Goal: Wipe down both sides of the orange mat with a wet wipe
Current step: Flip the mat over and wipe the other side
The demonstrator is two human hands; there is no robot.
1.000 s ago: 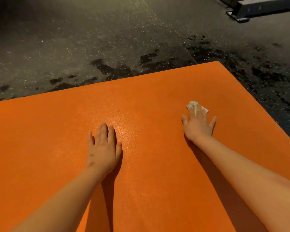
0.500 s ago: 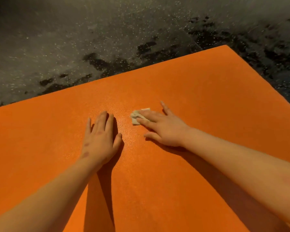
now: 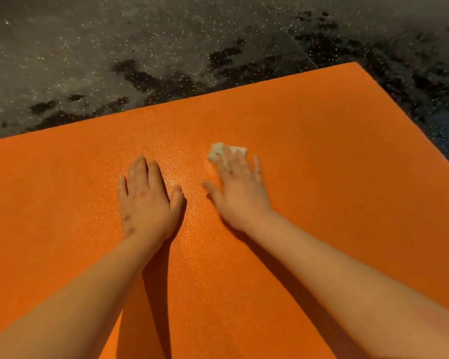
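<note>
Beyond orange mat [image 3: 335, 182], dark-blotched speckled floor [image 3: 94, 42]

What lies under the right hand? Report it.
A small crumpled white wet wipe sticks out from under the right hand, pressed onto the flat orange textured mat. The hand covers the rest of the wipe, so its full extent cannot be seen.
</note>
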